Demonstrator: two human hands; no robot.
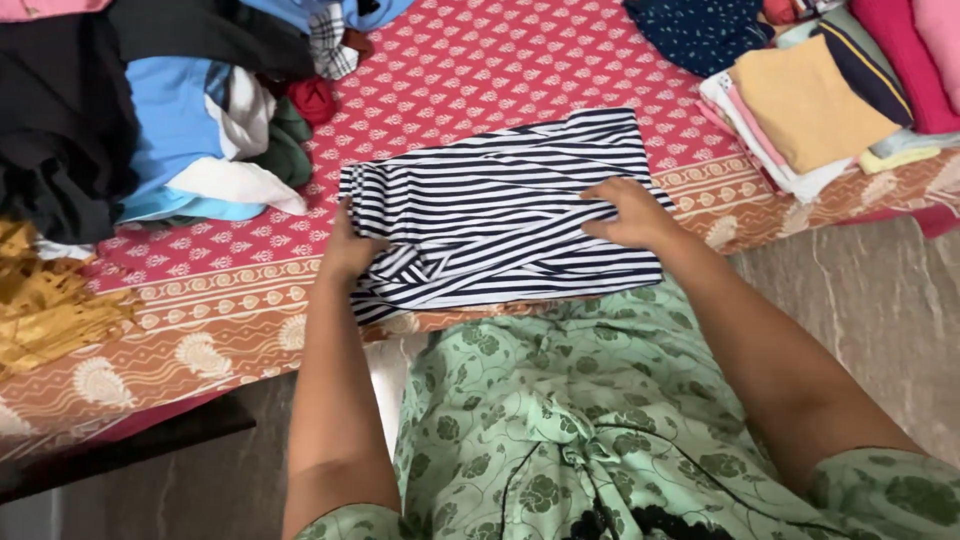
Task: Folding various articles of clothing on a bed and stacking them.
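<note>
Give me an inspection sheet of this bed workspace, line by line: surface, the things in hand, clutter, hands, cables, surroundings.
Surface: red patterned bedsheet with an orange border.
Things in hand: striped garment, partly folded, flat near the bed edge.
Clutter: loose clothes heap at left; mustard cloth beside it; folded clothes stack at right.
Hands: left hand on the garment's left edge; right hand pressing flat on it.
Cables: nothing seen.
Surroundings: stone floor.

Both bare arms reach forward, elbows bent. The left hand (pixel 350 250) lies knuckles up with its fingers curled under and out of sight. The right hand (pixel 630 212) presses down flat, palm down, fingers (pixel 603 190) pointing left.
</note>
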